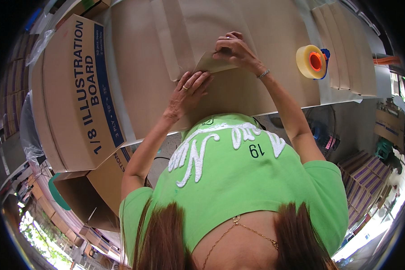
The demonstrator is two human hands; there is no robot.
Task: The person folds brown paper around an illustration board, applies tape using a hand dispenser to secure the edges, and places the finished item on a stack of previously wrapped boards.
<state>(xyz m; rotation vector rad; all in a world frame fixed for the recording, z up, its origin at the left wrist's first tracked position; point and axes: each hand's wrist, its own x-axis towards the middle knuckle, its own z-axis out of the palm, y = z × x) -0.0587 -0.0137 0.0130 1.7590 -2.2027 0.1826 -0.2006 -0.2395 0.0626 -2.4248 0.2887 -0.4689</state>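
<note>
Brown wrapping paper (139,85) covers the table in front of me, with a long folded strip (168,38) running away from me. Near the strip's close end, a triangular flap (211,64) of the paper stands partly lifted. My right hand (236,50) has its fingers curled down on the flap's upper edge and grips it. My left hand (187,93) lies on the paper at the flap's lower left corner, fingers stretched out and fairly flat. What lies under the paper is hidden.
A roll of clear tape (304,61) with an orange core and blue holder stands right of my right hand. Brown wrapped packs (342,49) lie beyond it. A large printed carton (60,99) stands at the left, above an open cardboard box (83,198).
</note>
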